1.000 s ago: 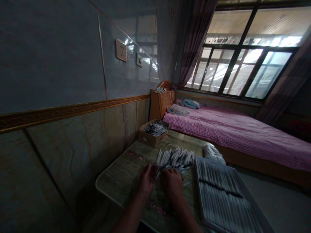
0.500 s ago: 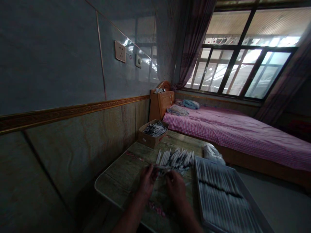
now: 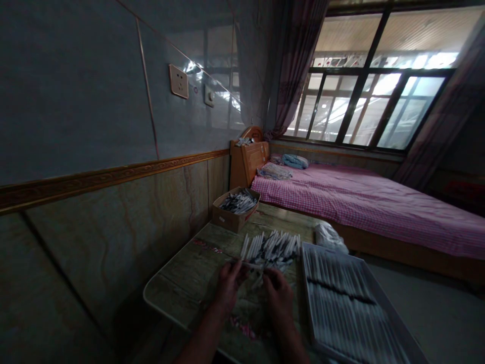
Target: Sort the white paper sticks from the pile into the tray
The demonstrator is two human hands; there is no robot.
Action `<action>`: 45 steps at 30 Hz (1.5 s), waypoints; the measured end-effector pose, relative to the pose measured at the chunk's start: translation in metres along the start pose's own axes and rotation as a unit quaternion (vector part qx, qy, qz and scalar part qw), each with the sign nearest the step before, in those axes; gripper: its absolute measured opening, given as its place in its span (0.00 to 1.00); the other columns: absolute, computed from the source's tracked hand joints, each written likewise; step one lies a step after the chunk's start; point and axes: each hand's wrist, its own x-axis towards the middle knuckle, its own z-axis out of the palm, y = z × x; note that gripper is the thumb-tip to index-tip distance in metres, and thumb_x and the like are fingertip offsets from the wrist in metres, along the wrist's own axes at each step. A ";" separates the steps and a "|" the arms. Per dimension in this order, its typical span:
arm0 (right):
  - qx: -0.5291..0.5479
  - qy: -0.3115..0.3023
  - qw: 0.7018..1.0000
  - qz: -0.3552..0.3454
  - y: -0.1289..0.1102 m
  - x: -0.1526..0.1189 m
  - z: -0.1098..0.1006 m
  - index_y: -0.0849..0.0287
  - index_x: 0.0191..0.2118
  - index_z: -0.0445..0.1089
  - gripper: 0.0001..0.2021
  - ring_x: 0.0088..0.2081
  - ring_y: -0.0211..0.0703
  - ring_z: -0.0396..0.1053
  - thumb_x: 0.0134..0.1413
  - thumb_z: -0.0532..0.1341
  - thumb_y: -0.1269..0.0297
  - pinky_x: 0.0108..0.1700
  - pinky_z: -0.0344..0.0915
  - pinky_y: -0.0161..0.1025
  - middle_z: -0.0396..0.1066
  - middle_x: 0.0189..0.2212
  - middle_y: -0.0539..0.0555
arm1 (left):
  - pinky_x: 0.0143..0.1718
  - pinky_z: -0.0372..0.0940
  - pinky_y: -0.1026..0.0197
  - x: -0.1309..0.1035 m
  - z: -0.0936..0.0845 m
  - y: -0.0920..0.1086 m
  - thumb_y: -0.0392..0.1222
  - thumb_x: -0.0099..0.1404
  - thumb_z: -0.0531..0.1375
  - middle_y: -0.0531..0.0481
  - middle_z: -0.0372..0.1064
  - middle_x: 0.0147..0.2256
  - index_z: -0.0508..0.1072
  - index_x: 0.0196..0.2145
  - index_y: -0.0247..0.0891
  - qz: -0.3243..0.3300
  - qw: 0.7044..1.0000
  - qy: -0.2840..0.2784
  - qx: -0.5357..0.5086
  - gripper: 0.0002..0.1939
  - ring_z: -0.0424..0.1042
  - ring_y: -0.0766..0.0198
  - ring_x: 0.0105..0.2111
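Note:
Over the near part of the table my left hand [image 3: 228, 284] pinches one end of a slim white pen-like stick [image 3: 252, 265]. At the stick's other end are the closed fingers of my right hand [image 3: 277, 290]; blur and dim light hide the exact grip. Just beyond my fingers lies a loose pile of white pen-like sticks [image 3: 275, 247] with dark parts, some of them side by side. To the right of my right hand is a shallow light tray [image 3: 307, 298] filled with two rows of similar sticks.
A cardboard box [image 3: 227, 221] of dark and white sticks stands at the table's far left, by the tiled wall. A clear plastic bag [image 3: 329, 237] lies behind the tray. Beyond the table [image 3: 182, 283] is a bed [image 3: 341, 192] with a pink checked cover.
My right hand has turned slightly and its fingertips have come up to the stick's right end. My left hand has stayed nearly still. The whole view has shifted a little.

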 end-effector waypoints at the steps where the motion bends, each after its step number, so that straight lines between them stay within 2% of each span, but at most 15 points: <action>1: 0.001 0.001 1.000 -0.001 0.000 0.000 0.000 0.56 0.36 0.75 0.12 0.38 0.47 0.74 0.48 0.61 0.56 0.41 0.69 0.40 0.78 0.35 0.54 | 0.26 0.72 0.66 0.000 0.000 -0.001 0.44 0.42 0.75 0.50 0.78 0.29 0.74 0.30 0.34 0.001 1.000 -0.003 0.009 0.19 0.77 0.63 0.28; 11: 0.011 0.023 0.999 -0.023 -0.010 -0.003 -0.001 0.57 0.31 0.74 0.10 0.32 0.44 0.73 0.47 0.63 0.57 0.35 0.67 0.37 0.76 0.28 0.52 | 0.27 0.70 0.65 0.002 -0.001 -0.005 0.48 0.41 0.74 0.49 0.78 0.30 0.72 0.32 0.35 0.017 0.999 -0.015 0.041 0.23 0.77 0.63 0.28; 20: 0.005 0.030 0.999 -0.012 -0.009 -0.001 -0.004 0.57 0.31 0.75 0.10 0.33 0.46 0.73 0.45 0.63 0.57 0.36 0.68 0.38 0.76 0.29 0.53 | 0.28 0.71 0.64 0.001 -0.002 -0.006 0.47 0.43 0.73 0.48 0.78 0.31 0.72 0.33 0.36 0.015 0.999 -0.013 0.046 0.22 0.77 0.62 0.29; 35: -0.001 0.019 0.999 -0.038 -0.003 -0.003 -0.003 0.57 0.32 0.75 0.09 0.34 0.46 0.74 0.48 0.62 0.58 0.37 0.69 0.39 0.77 0.30 0.53 | 0.26 0.68 0.65 0.001 -0.002 -0.007 0.49 0.41 0.74 0.48 0.77 0.30 0.71 0.33 0.35 0.026 0.997 -0.028 0.062 0.25 0.76 0.62 0.28; 45: -0.047 0.005 0.993 -0.108 0.002 -0.002 -0.008 0.56 0.32 0.75 0.09 0.33 0.44 0.73 0.52 0.61 0.59 0.37 0.69 0.38 0.76 0.30 0.53 | 0.26 0.68 0.64 0.003 -0.001 -0.008 0.50 0.39 0.74 0.49 0.76 0.29 0.71 0.33 0.35 0.027 0.996 -0.025 0.078 0.26 0.75 0.63 0.27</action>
